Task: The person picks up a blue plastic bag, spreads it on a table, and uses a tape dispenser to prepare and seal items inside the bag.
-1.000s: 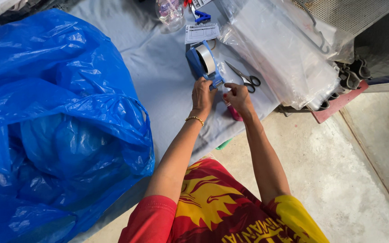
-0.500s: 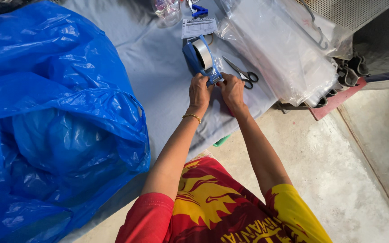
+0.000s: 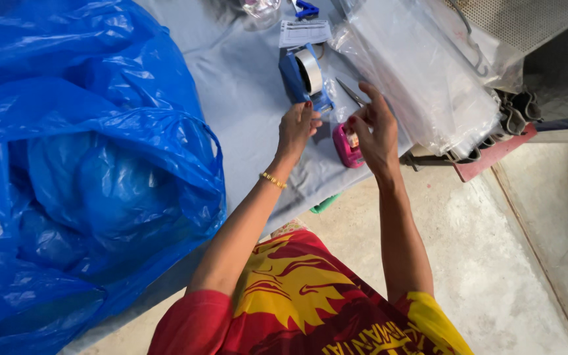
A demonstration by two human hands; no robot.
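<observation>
A blue tape dispenser (image 3: 304, 82) with a roll of pale tape stands on the grey cloth (image 3: 238, 112). My left hand (image 3: 297, 128) rests on its near end, fingers curled over the cutter. My right hand (image 3: 373, 128) is just to the right, thumb and fingers pinched on what looks like a short strip of clear tape (image 3: 335, 113) stretched from the dispenser. A small pink object (image 3: 348, 146) lies under my right hand. Scissors (image 3: 352, 92) lie beside the dispenser, partly hidden by my right hand.
A large crumpled blue plastic bag (image 3: 80, 164) fills the left side. A stack of clear plastic bags (image 3: 422, 72) lies at the right. A white paper slip (image 3: 304, 31) and a blue clip (image 3: 306, 8) sit behind the dispenser. Concrete floor (image 3: 507, 263) lies below.
Both hands were together at the dispenser's near end. My right hand has now drawn away to the right, uncovering the pink object; my left hand stays on the dispenser.
</observation>
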